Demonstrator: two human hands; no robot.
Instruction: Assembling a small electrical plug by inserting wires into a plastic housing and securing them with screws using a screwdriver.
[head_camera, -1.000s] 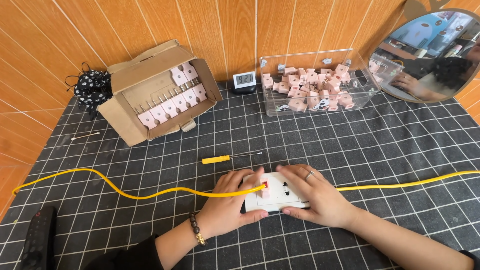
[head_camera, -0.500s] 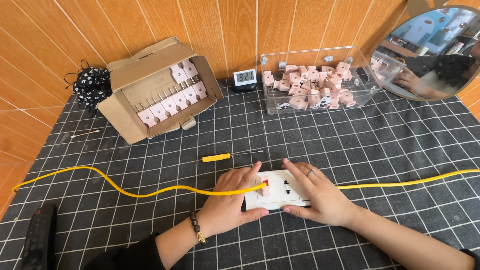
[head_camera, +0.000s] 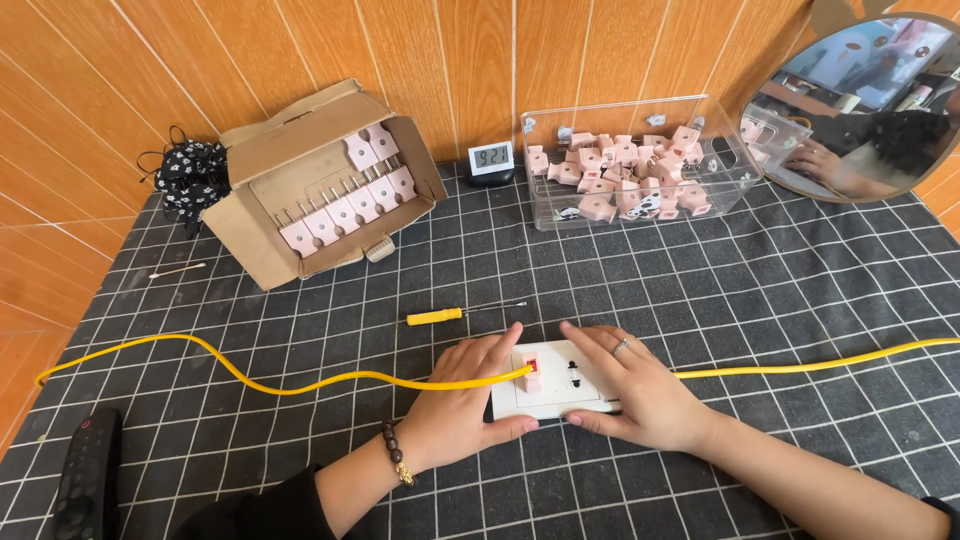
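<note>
Under 2 flat hands (head_camera: 560, 395), smooth white socket plate (head_camera: 560, 392)

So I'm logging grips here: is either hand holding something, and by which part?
Both rest on the white socket plate: left hand over its left end, a finger at the pink plug; right hand over its right end. Neither lifts it.

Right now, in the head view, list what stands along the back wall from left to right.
Black scrunchie → cardboard box → small clock → clear bin of pink plugs → round mirror.
</note>
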